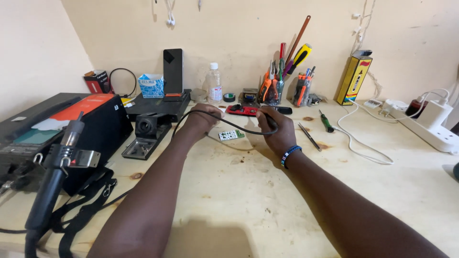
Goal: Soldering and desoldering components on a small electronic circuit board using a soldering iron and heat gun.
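Head view, nearest first: a black hot-air wand (52,186) stands in its holder at the near left corner of the bench (248,200), with black straps (86,210) trailing below it. Both forearms run from the near edge toward the middle of the bench, converging on a small green circuit board (231,135).

That board is the landmark. It lies flat on the wood, its long axis running left to right, between the 2 hands and slightly nearer than their knuckles. The left hand (203,119) sits just left of the board, closed in a loose fist; what it grips is hidden by its own back. The right hand (276,128), a beaded band at its wrist, sits just right of the board and is closed around a dark handle (270,120). A black cable (215,117) arcs from that handle over the board and past the left hand. Both hands are about equally close to the board.

Left of the board stands a black iron stand (146,134). Right of it lie tweezers (310,137) and a green-handled screwdriver (326,122). Beyond it, against the wall, stand a clear bottle (214,83) and cups of tools (282,81).
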